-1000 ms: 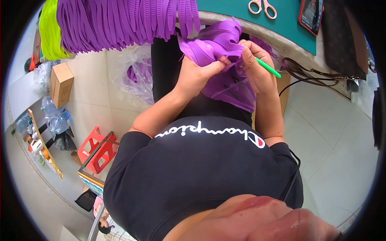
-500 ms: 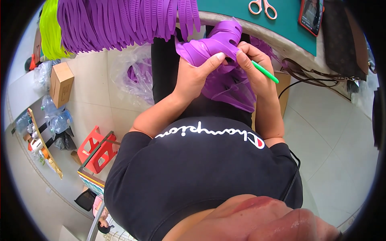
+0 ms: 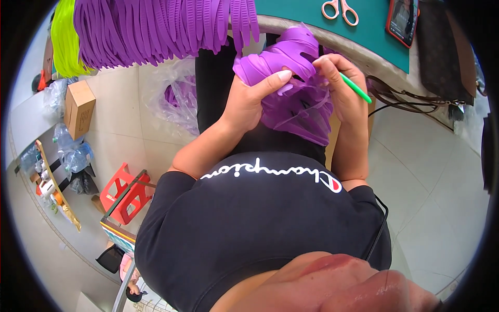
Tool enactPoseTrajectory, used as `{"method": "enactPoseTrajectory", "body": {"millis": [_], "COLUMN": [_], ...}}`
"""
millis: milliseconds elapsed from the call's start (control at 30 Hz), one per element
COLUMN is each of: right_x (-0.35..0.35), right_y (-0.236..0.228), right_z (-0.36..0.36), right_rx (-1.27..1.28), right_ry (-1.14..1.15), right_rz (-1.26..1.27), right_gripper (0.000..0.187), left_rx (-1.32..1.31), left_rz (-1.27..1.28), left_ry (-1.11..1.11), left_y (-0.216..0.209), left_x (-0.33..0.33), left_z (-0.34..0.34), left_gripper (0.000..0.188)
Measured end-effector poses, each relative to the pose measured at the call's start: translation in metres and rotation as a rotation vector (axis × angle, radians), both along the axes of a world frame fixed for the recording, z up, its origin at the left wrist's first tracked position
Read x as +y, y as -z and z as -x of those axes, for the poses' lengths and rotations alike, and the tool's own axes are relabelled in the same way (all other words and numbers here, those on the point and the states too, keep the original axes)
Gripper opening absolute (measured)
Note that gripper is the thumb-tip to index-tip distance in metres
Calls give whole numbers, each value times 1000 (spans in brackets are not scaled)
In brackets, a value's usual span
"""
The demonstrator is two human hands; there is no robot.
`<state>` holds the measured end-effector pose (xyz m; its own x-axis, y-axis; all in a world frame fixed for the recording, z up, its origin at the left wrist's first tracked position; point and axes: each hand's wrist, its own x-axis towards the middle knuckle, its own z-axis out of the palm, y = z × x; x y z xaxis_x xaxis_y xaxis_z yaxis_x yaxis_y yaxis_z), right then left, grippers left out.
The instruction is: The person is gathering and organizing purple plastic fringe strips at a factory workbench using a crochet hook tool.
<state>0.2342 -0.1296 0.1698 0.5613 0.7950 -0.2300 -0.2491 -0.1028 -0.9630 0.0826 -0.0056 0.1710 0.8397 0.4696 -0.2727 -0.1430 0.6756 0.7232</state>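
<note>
My left hand (image 3: 248, 99) grips a soft purple rubber piece (image 3: 283, 54) with strap-like bands and cut-out slots, the thumb pressed on its near side. Close against the piece's right edge is my right hand (image 3: 344, 86), fingers closed round a slim green pen-like tool (image 3: 356, 88). The tool's tip is hidden by the fingers. Whether those fingertips also touch the purple rubber, I cannot tell. Below both hands, a clear plastic bag (image 3: 306, 122) with more purple rubber in it rests on my lap.
Many ribbed purple straps (image 3: 156, 28) hang over the table edge at the upper left, beside lime-green straps (image 3: 65, 39). On the green mat (image 3: 312, 31) lie pink-handled scissors (image 3: 340, 10) and a phone (image 3: 402, 21). A carton (image 3: 79, 110) and a red stool (image 3: 125, 195) stand at left.
My right hand has moved a little right with the green tool, away from the purple band it was pinching. The rubber piece has shifted slightly right in my left hand.
</note>
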Motion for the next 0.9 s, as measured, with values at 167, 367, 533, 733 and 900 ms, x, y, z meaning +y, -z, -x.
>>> {"method": "enactPoseTrajectory", "body": {"millis": [167, 367, 533, 733, 900], "right_x": [-6, -25, -61, -76, -68], "right_y": [-22, -36, -55, -51, -49], "right_z": [11, -41, -77, -65, -55], "right_rx": [-208, -429, -435, -730, -684], "right_ry": [61, 439, 160, 141, 348], "right_rz": [-69, -350, -332, -73, 69], "right_gripper": [15, 13, 14, 14, 12], "left_rx": [-1, -39, -56, -10, 31], "left_rz": [-97, -138, -131, -428, -489], "left_ry": [-18, -37, -117, -210, -194], "left_y": [-5, 1, -2, 4, 3], "left_x": [-4, -8, -8, -11, -9], "left_z": [0, -5, -4, -4, -1], "left_gripper": [21, 19, 17, 18, 16]}}
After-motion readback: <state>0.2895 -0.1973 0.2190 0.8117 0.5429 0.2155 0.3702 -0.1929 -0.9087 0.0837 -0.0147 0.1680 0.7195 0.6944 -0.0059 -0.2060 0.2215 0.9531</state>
